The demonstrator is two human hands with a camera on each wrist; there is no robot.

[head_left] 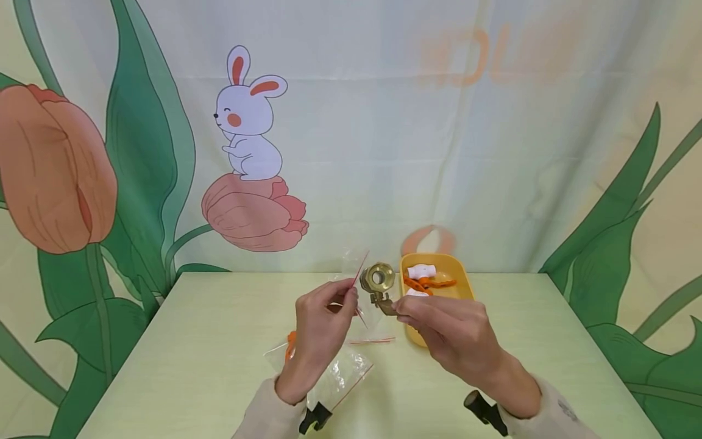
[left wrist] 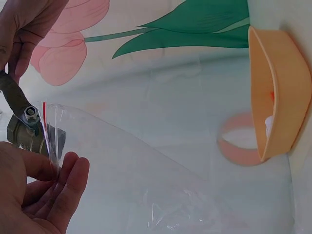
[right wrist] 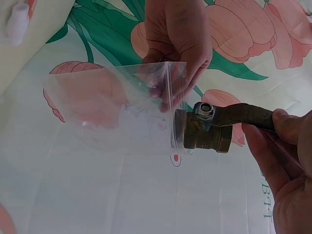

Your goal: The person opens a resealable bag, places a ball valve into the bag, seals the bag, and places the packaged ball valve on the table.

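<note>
Before me hangs a pale curtain (head_left: 356,152) printed with a white rabbit (head_left: 255,152) (its ears lined in orange-red, I notice) sitting on a pink tulip (head_left: 247,213), and off to my left a larger orange tulip (head_left: 55,171) stands beside broad green leaves (head_left: 139,134). On my pale table (head_left: 219,329), near the curtain, I have a yellow tray (head_left: 452,268) with white pieces (head_left: 421,272) and orange ones (head_left: 441,283) inside.

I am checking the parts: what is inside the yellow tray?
White pieces and orange pieces lie inside the yellow tray. The right hand hides much of its near part, so anything there cannot be seen.
</note>
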